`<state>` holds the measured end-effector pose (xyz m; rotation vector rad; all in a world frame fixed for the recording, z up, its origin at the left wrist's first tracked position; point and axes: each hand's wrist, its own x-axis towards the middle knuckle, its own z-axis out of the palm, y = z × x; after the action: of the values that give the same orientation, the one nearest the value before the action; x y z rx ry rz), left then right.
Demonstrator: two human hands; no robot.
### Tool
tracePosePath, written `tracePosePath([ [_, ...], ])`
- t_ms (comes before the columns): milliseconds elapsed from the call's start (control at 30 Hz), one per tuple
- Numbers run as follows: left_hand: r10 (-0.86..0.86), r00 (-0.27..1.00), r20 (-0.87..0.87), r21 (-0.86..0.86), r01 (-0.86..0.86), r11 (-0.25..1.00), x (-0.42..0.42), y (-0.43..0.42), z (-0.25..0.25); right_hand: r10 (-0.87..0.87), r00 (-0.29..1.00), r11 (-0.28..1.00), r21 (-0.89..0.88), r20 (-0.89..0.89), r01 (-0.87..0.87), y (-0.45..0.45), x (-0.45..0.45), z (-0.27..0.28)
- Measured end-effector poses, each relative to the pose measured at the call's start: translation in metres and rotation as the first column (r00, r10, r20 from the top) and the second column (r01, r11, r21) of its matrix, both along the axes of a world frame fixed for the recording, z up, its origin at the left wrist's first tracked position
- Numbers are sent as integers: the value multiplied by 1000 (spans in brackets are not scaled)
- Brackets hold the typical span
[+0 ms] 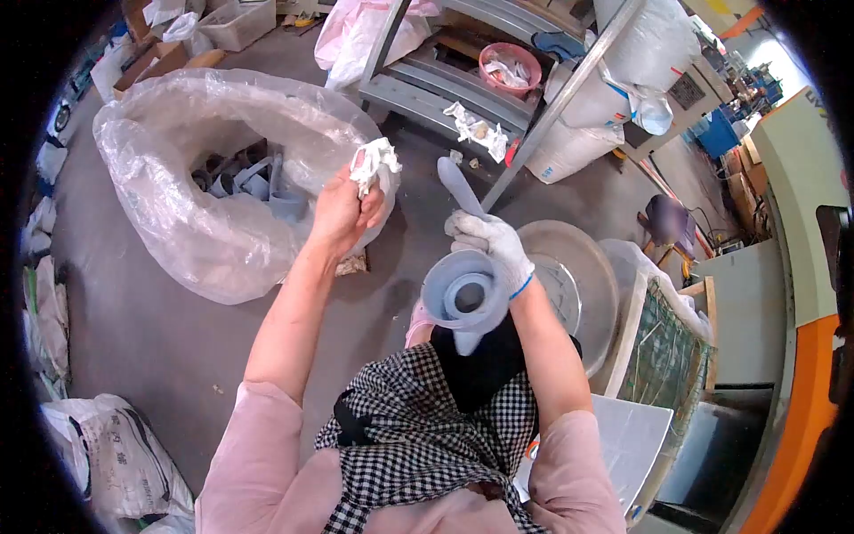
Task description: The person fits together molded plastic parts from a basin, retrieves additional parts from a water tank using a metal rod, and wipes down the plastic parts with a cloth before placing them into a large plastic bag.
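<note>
My left hand (350,206) is bare and closed around a crumpled white cloth (377,164), raised beside the right rim of a large clear plastic bag (142,187). Grey plastic parts (256,185) lie inside that bag. On my right hand (491,242) is a white glove with a blue cuff; its fingers are wrapped round the handle of a pale grey-blue plastic jug (431,289). The jug's round opening faces up toward me, and its long handle (457,184) points away. The two hands are apart.
A metal step frame (445,105) stands ahead, with a pink basket (510,69) on it. To the right are a large round tub (605,294), a wood-framed green net (663,343) and an orange-and-cream machine (801,383). White sacks (120,458) lie at the lower left.
</note>
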<state>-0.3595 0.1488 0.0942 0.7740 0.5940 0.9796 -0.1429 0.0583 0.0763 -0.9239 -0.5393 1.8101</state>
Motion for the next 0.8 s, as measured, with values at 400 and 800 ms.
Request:
tracePosePath([
  [400, 45, 853, -519, 446, 226, 866, 26, -25, 9, 194, 877, 929, -204, -439, -308, -1, -12, -2],
  [800, 301, 839, -454, 277, -189, 942, -40, 5, -16, -20, 837, 998, 55, 547, -12, 4, -33, 10],
])
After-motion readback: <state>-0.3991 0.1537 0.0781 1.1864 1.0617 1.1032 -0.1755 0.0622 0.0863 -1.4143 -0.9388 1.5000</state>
